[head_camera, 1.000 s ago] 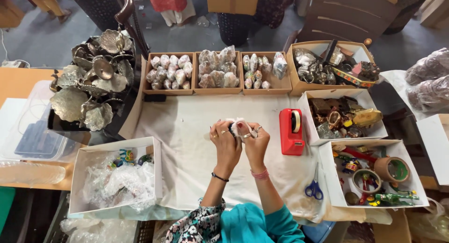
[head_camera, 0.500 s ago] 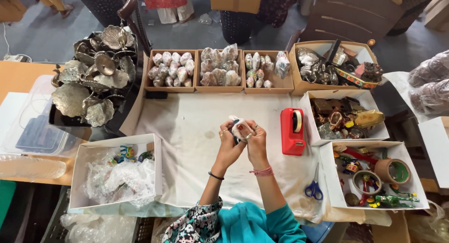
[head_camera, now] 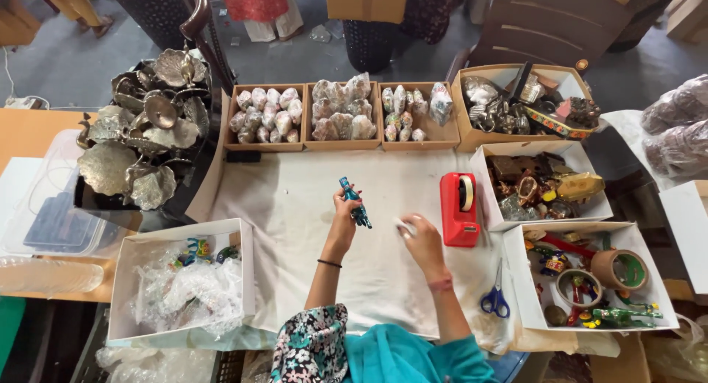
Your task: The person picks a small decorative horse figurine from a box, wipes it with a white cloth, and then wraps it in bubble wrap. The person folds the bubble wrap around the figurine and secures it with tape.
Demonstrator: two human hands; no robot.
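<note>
Two hands are out over the white cloth [head_camera: 310, 228] that covers the middle of the table [head_camera: 29, 129]. The left hand [head_camera: 344, 206] is raised a little, its fingers clamped around the lower half of a slim teal figurine [head_camera: 355, 202], which stands tilted with its top pointing away from the person. The right hand [head_camera: 419, 232] lies just beside the red tape dispenser [head_camera: 459, 207], fingers curled over a small white scrap of wrapping [head_camera: 402, 227]; whether they pinch it or only rest on it I cannot tell.

Beyond the hands, three low cardboard trays [head_camera: 343, 110] stand in a row, filled with wrapped bundles. To the left sits a heap of metal leaf-shaped dishes [head_camera: 140, 129], and nearer the person a white box [head_camera: 181, 280] with bubble wrap and a few coloured toys inside. On the right are more open boxes: one with brassy trinkets [head_camera: 542, 180], one with tape rolls [head_camera: 616, 269] and painted pieces. Blue-handled scissors [head_camera: 495, 296] lie on the cloth near the right forearm.
</note>
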